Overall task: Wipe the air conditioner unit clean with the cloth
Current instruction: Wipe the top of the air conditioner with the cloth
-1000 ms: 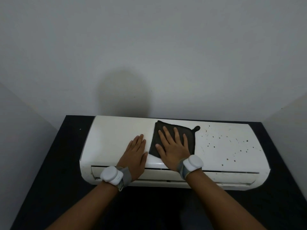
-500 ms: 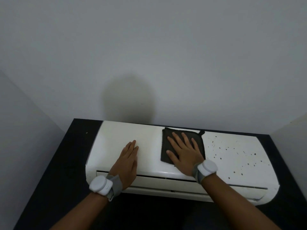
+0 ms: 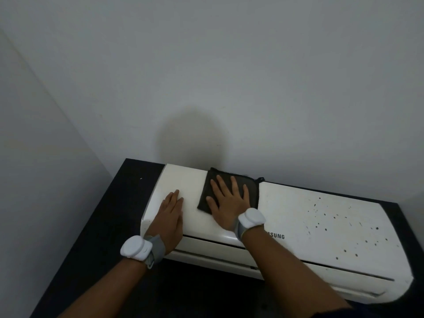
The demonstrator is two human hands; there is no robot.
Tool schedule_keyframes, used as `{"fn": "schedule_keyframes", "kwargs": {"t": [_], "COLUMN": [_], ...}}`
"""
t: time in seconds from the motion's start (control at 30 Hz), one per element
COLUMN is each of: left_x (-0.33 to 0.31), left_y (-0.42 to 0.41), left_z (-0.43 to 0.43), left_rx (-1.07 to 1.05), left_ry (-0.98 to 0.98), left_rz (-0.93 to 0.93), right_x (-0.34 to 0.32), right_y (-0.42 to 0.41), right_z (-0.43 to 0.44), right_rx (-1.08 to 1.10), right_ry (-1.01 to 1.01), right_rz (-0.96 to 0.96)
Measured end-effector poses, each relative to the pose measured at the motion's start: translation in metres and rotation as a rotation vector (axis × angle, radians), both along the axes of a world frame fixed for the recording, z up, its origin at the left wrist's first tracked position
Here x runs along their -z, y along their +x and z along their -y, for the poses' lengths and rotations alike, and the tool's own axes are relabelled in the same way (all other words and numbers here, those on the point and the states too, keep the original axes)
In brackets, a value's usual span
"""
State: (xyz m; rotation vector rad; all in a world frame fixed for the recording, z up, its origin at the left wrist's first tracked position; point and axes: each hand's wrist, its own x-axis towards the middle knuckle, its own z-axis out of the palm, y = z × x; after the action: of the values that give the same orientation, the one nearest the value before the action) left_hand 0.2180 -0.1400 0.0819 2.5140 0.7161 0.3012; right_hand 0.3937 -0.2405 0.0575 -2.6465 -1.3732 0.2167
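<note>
My right hand (image 3: 229,200), fingers spread flat, presses the dark square cloth (image 3: 207,191) onto the white plastic air conditioner (image 3: 321,216); my left hand (image 3: 171,216), fingers flat and empty, braces it.

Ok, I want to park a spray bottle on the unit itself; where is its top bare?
The air conditioner is bare, though speckled with dark spots, between the cloth and its right end. Crowded left half: the left hand lies flat, the right hand presses the cloth.

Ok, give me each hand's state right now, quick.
Left hand: open, flat on the air conditioner, holding nothing.
Right hand: open, fingers spread, pressing the dark cloth flat on the unit.
</note>
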Motion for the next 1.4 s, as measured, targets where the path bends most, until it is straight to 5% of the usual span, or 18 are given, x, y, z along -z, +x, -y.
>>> {"fn": "schedule_keyframes", "kwargs": {"t": [0.3, 0.53, 0.83, 1.07, 1.4], "left_x": [0.005, 0.002, -0.003, -0.007, -0.019], "left_y": [-0.002, -0.012, -0.025, -0.03, -0.045], "left_z": [-0.009, -0.024, -0.039, -0.047, -0.073], "left_rx": [-0.025, -0.052, -0.077, -0.064, -0.129], "left_ry": [-0.002, -0.001, -0.097, -0.195, -0.596], "left_rz": [-0.047, -0.073, -0.079, -0.091, 0.052], "right_x": [0.0, -0.004, -0.008, 0.001, 0.014], "right_y": [-0.023, 0.026, 0.047, 0.021, -0.039], "right_z": [0.084, 0.119, 0.039, -0.029, -0.103], "right_rx": [-0.236, 0.012, 0.323, 0.247, 0.122], "right_ry": [0.014, -0.101, -0.105, -0.064, 0.023], "right_rz": [0.112, 0.091, 0.066, -0.018, -0.026]}}
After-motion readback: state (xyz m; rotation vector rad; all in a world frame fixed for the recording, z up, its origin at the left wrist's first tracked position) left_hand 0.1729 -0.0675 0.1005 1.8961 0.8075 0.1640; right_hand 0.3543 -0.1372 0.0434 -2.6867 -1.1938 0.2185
